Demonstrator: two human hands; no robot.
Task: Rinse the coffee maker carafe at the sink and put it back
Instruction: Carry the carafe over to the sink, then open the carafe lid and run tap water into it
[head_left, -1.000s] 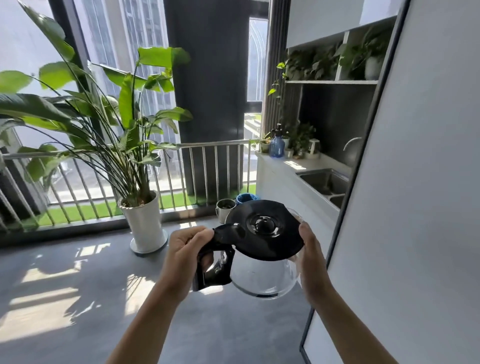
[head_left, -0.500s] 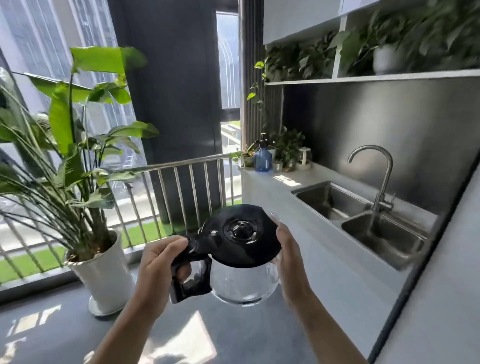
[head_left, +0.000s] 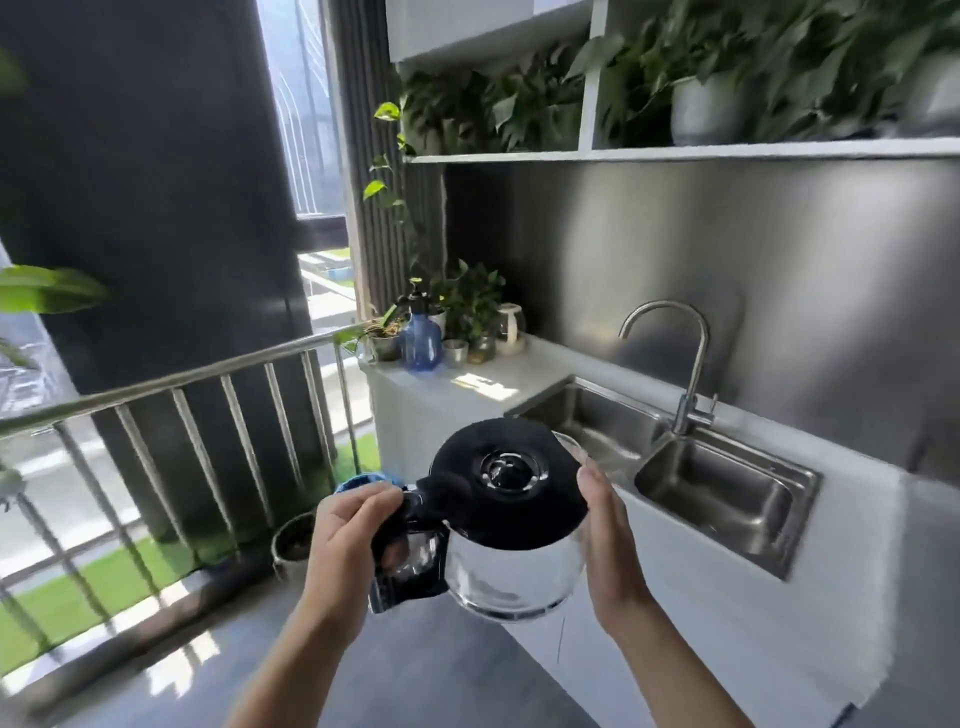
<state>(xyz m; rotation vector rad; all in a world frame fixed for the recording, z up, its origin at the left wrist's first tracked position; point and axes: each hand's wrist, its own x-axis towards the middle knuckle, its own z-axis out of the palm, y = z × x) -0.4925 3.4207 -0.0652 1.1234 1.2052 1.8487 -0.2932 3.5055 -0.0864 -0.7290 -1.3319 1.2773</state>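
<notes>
I hold a glass coffee carafe (head_left: 511, 571) with a black lid (head_left: 506, 480) at chest height, in front of the counter. My left hand (head_left: 345, 551) is wrapped around its black handle (head_left: 402, 561). My right hand (head_left: 605, 535) lies flat against the glass on the right side. The carafe looks empty and its lid is closed. A steel double sink (head_left: 727, 493) sits in the counter just right of and beyond the carafe, with a curved steel faucet (head_left: 685, 364) behind it.
A white counter (head_left: 467, 384) carries a blue spray bottle (head_left: 422, 338), small cups and potted plants at its far end. A shelf (head_left: 675, 151) of leafy plants hangs above a steel backsplash. A metal railing (head_left: 182, 379) and floor pots (head_left: 293, 540) stand to the left.
The view has swung right and closer to the counter. The sink and faucet are now fully in sight, and the big floor plant has slid out to the left. Both hands keep their hold.
</notes>
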